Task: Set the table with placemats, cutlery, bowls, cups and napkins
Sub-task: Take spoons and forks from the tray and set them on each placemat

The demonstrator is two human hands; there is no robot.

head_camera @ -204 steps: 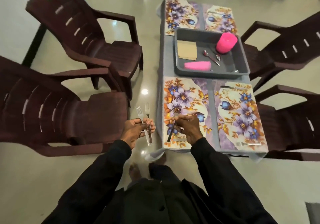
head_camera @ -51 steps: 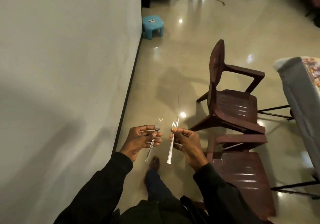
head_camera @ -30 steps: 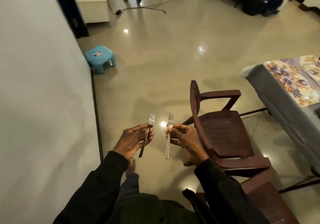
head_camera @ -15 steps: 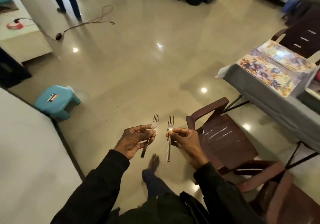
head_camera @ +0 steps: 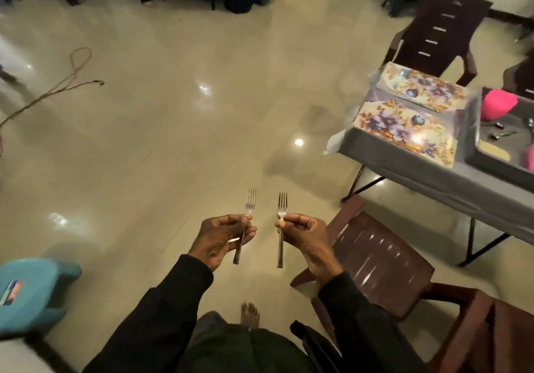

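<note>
The left fork (head_camera: 249,207) and the right fork (head_camera: 282,205) stand near-upright and parallel, tines pointing away from the body. They are over the floor, not on the table (head_camera: 433,176). The left hand (head_camera: 222,237) and the right hand (head_camera: 303,234) each pinch one fork at the neck. The placemats (head_camera: 404,130) at the table's end edge lie ahead and to the right. The right hand is nearer.

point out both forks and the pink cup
left-hand fork (head_camera: 250,207): head view, base of the tines.
right-hand fork (head_camera: 282,207): head view, base of the tines.
pink cup (head_camera: 498,108): head view, side wall.
</note>
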